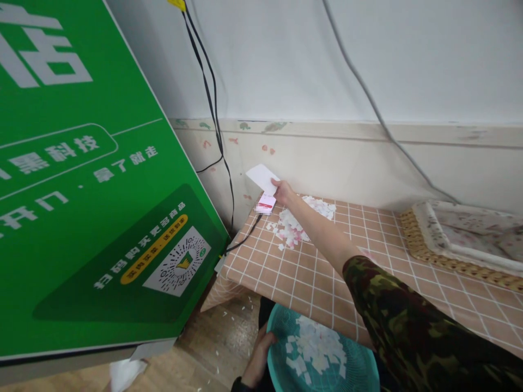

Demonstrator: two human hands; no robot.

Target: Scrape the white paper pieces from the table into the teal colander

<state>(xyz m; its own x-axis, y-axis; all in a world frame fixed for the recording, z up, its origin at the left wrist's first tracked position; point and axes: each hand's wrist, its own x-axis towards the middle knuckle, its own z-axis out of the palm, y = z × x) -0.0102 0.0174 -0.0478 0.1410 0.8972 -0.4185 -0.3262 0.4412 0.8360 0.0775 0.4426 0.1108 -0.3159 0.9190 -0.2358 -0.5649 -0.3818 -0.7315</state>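
Note:
My right hand (283, 193) reaches over the far left corner of the table, its fingers closed on a white sheet of paper (261, 178) that tilts toward the wall. Just below that sheet is a small pink, white and red card (267, 202); whether my fingers touch it is unclear. Beside my forearm, torn paper pieces (292, 224) lie in a loose heap, some tinted pink. Low in the view, my left hand (260, 351) grips the rim of a teal plastic basket (362, 365). More white paper scraps (318, 345) rest inside the basket.
A large green panel (102, 179) with white lettering fills the left side. The table has a brown checked cloth (269, 272). At right stands a cloth-lined wicker basket (425, 245). Black cables (216, 114) hang by the wall. Paper bits dot the wooden floor (212, 337).

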